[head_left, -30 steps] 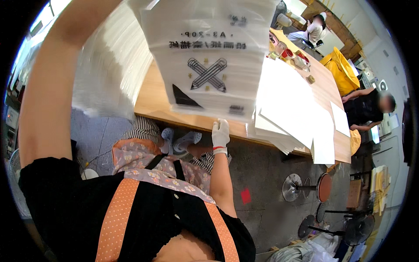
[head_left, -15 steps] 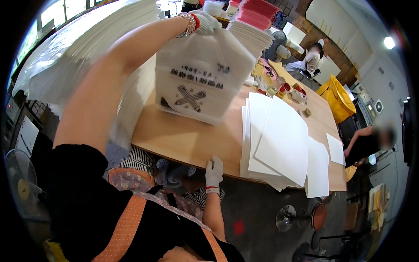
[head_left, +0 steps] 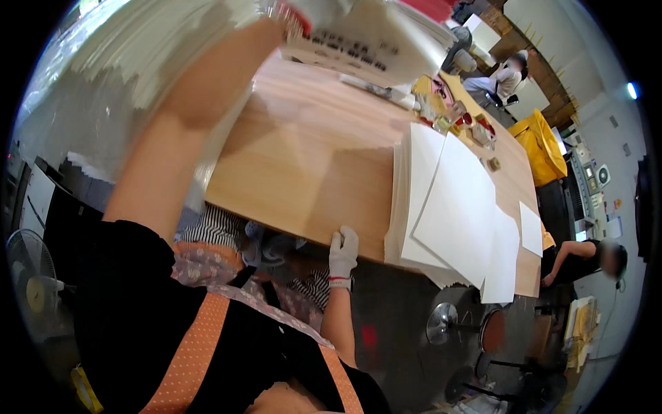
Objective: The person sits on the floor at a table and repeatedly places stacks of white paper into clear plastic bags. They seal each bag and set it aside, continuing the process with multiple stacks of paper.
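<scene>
Black short-sleeved top (head_left: 124, 297); orange apron straps (head_left: 189, 352), white polka dots. Apron (head_left: 276, 302) greyish-mauve floral, orange edging. Black-and-white striped trousers (head_left: 216, 230). Pale clogs (head_left: 267, 252), dim. Right hand (head_left: 343, 253): white glove (head_left: 345, 262), red line at cuff. Left wrist: red band (head_left: 298, 19), blurred.

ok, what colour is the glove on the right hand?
White; the glove shows best in the head view.

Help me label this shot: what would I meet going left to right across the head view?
Fan → gloved right hand → stack of white paper → lone white sheet → person in black.
</scene>
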### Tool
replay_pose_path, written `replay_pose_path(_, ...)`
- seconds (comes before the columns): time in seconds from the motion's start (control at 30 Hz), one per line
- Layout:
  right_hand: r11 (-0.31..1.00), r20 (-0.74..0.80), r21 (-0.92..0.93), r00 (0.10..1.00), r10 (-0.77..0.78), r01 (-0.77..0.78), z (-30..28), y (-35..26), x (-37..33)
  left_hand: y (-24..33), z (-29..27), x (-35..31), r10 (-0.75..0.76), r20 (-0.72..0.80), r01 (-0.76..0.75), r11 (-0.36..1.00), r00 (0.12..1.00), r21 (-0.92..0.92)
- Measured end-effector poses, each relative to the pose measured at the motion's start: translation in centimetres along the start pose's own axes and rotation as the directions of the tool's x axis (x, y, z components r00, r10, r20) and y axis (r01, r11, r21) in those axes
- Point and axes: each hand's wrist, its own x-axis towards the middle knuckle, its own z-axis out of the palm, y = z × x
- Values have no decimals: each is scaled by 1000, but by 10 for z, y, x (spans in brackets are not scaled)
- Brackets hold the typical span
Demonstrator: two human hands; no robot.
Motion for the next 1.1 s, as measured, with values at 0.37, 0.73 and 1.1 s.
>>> replay_pose_path(0.37,997,39,-38,997,-73,74,7,22,7,251,30,-331,-160,679,446,853,717,-270)
replay_pose_path(0.73,997,119,-68,992,37,-29,8,44,6,270,-33,-345,-105,710,392,884,696,-254)
replay_pose_path(1.1,786,78,-552,921,382,-280,-38,-37,74,238,-89,-285,83,898,630,686,431,-365)
